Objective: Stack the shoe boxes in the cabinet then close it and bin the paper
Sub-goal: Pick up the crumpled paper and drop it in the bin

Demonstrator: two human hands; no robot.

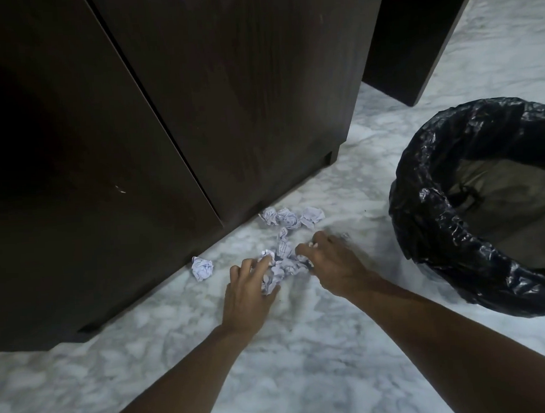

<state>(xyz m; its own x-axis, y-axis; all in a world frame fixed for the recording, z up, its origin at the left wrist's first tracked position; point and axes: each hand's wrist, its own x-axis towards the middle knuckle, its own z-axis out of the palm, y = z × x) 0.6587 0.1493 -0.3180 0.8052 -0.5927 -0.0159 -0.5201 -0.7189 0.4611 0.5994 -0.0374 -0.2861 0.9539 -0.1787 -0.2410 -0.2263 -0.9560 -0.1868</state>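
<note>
Several crumpled white paper balls lie on the marble floor in front of the dark wooden cabinet (pixel 229 99), whose doors are closed. My left hand (pixel 250 293) and my right hand (pixel 331 263) curl their fingers round a bunch of crumpled paper (pixel 283 263) between them. A further cluster of paper balls (pixel 289 218) sits just beyond, against the cabinet's base. One lone paper ball (pixel 202 268) lies to the left of my hands. No shoe boxes are in view.
A bin (pixel 447 239) lined with a black plastic bag stands at the right, mouth open toward me. Another dark furniture panel (pixel 414 44) stands at the upper right. The marble floor (pixel 271 362) stretches out under my forearms.
</note>
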